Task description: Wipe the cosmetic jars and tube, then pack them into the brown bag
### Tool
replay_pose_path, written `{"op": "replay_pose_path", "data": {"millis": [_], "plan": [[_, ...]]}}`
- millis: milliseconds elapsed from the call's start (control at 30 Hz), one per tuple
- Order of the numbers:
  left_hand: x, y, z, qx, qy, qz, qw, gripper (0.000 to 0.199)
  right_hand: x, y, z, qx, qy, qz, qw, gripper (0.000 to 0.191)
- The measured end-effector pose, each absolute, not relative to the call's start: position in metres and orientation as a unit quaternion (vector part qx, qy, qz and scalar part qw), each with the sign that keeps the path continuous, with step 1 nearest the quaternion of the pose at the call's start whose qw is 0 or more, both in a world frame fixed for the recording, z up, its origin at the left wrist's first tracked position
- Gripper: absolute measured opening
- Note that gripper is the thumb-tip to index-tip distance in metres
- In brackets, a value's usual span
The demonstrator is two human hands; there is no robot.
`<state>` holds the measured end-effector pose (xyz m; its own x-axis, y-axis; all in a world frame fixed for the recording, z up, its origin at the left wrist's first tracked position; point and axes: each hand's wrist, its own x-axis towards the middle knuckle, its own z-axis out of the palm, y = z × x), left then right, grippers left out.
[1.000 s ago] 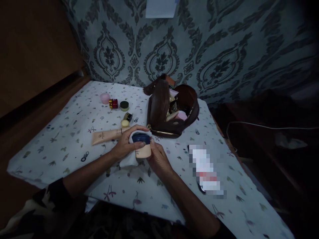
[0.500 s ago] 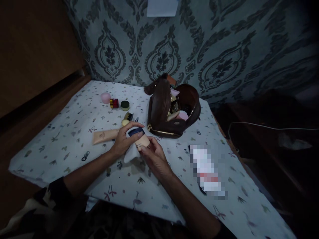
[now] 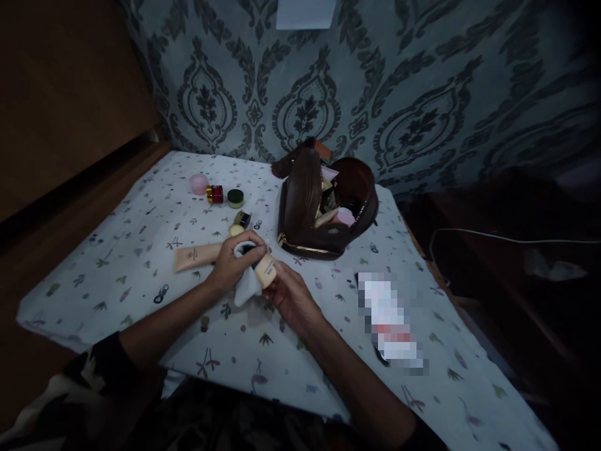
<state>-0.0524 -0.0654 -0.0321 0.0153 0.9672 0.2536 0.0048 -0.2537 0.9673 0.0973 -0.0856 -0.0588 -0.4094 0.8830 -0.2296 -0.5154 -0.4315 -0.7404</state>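
Observation:
Between my two hands is a small beige cosmetic bottle (image 3: 266, 272) with a dark cap end, tilted above the table. My right hand (image 3: 293, 297) grips its beige end with thumb and fingers. A white cloth (image 3: 247, 289) is wrapped in my left hand (image 3: 233, 260), which closes it around the dark end; part of the cloth hangs below. Just left of that hand lies a beige squeeze tube (image 3: 196, 256). Beyond the fingers are a pale yellow round item (image 3: 236, 230) and a small dark-lidded jar (image 3: 242, 219).
An open brown cosmetic bag (image 3: 300, 207) full of items stands behind my hands. A pink jar (image 3: 200, 184), a red jar with gold lid (image 3: 215, 194) and a green-lidded jar (image 3: 235, 198) sit at the back left. A blurred-out object (image 3: 389, 319) lies at right on the patterned cloth.
The bottle has turned in my hands, and its beige end now points more to the right. The white cloth now covers the rim of its dark end.

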Motion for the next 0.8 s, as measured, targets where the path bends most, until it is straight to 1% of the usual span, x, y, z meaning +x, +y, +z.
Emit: {"op": "replay_pose_path", "data": {"millis": [100, 200, 300, 433, 533, 633, 700, 800], "plan": [[-0.051, -0.064, -0.032, 0.511, 0.426, 0.577, 0.475, 0.025, 0.098, -0.086, -0.06, -0.327, -0.34, 0.753, 0.459, 0.034], [-0.05, -0.064, -0.028, 0.442, 0.426, 0.587, 0.528, 0.032, 0.099, -0.085, -0.062, -0.335, -0.386, 0.722, 0.466, 0.041], [-0.05, -0.063, -0.024, 0.426, 0.432, 0.569, 0.555, 0.039, 0.102, -0.083, -0.065, -0.333, -0.427, 0.706, 0.456, 0.047], [-0.056, -0.059, -0.021, 0.435, 0.446, 0.536, 0.57, 0.044, 0.106, -0.082, -0.067, -0.324, -0.453, 0.711, 0.429, 0.05], [-0.061, -0.055, -0.021, 0.444, 0.444, 0.509, 0.588, 0.041, 0.107, -0.082, -0.065, -0.301, -0.456, 0.729, 0.412, 0.05], [-0.064, -0.052, -0.024, 0.44, 0.428, 0.508, 0.604, 0.039, 0.106, -0.083, -0.061, -0.284, -0.428, 0.753, 0.411, 0.05], [-0.064, -0.051, -0.028, 0.442, 0.431, 0.514, 0.596, 0.043, 0.105, -0.083, -0.058, -0.276, -0.401, 0.765, 0.422, 0.05], [-0.06, -0.053, -0.034, 0.46, 0.428, 0.523, 0.576, 0.058, 0.104, -0.082, -0.056, -0.266, -0.384, 0.756, 0.458, 0.046]]}}
